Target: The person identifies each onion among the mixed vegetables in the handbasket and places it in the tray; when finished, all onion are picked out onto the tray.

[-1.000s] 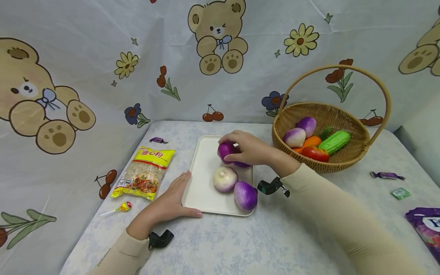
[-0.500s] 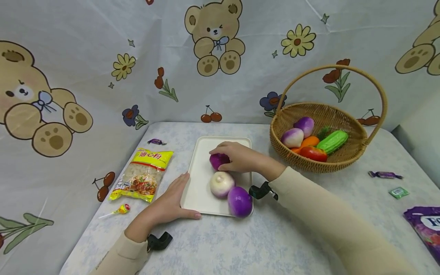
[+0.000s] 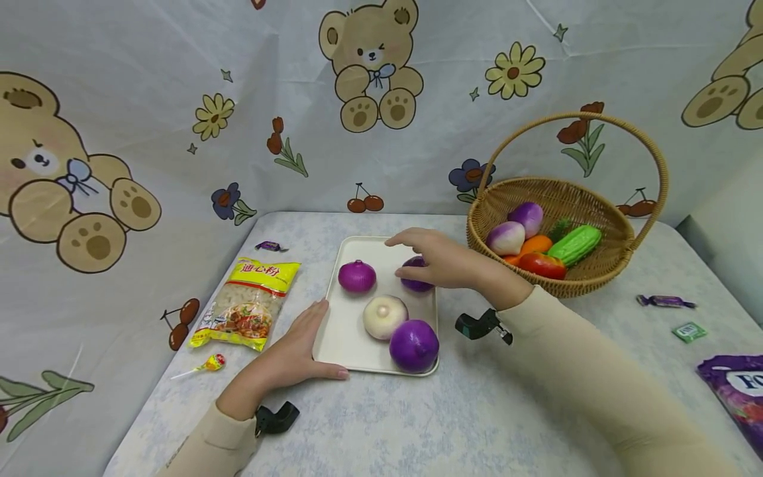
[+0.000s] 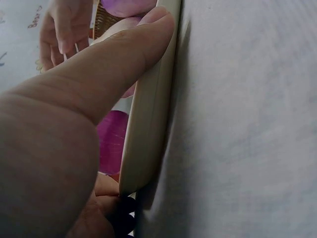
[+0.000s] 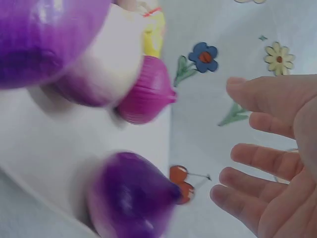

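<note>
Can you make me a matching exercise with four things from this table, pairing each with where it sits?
Things:
1. white round onion
2. green toy cucumber
3. yellow noodle packet
4. left hand

Places:
A. in the woven wicker basket
B. on the cream rectangular tray
C. resting against the tray's near left edge
D. on the tablecloth left of the tray

Pairs: 1-B, 2-A, 3-D, 4-C

Four onions (image 3: 385, 316) lie on the tray (image 3: 348, 331); right hand (image 3: 444, 264) hovers open.
</note>
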Demonstrator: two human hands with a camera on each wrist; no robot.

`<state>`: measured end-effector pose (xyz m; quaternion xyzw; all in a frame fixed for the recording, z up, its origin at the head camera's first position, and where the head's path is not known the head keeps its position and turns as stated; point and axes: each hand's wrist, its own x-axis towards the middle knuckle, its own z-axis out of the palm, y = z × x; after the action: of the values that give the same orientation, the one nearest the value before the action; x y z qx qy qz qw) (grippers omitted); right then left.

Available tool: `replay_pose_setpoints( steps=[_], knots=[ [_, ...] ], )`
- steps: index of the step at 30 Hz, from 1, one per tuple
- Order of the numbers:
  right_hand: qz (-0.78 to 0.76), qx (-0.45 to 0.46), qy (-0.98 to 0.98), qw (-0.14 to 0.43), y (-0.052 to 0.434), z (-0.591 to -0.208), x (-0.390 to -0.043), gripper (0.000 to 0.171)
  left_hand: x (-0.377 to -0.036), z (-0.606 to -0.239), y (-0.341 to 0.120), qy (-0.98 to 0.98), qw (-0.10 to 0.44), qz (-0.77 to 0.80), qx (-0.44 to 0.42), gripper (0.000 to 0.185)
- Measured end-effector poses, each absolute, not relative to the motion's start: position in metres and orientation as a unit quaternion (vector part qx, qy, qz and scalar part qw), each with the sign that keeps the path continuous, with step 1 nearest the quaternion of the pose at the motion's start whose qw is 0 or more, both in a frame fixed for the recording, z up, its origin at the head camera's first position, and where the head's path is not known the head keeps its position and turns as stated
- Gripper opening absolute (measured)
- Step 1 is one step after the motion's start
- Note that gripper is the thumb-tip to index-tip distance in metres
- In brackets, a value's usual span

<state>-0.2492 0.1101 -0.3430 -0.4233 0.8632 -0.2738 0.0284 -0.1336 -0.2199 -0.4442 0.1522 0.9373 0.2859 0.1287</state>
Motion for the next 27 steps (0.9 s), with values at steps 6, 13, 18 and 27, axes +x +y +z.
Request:
replay_pose_setpoints(
  steps=[6,13,18,27],
  knots=[
    [-0.289,-0.412,0.864,-0.011,0.145,-0.319,-0.248,0.052,-0.133,-0.444,-0.219,0.937,0.130,0.287,0.152,0.145],
    [-0.293,-0.338,0.894,-0.015,0.188,-0.294,-0.257,0.053,-0.133,-0.444,-0.219,0.938,0.127,0.286,0.153,0.145],
    [-0.302,-0.275,0.913,0.019,0.213,-0.286,-0.268,0.057,-0.133,-0.444,-0.220,0.937,0.125,0.289,0.153,0.144],
    [-0.317,-0.206,0.925,0.038,0.255,-0.288,-0.280,0.073,-0.133,-0.444,-0.220,0.931,0.120,0.300,0.169,0.142]
  ],
)
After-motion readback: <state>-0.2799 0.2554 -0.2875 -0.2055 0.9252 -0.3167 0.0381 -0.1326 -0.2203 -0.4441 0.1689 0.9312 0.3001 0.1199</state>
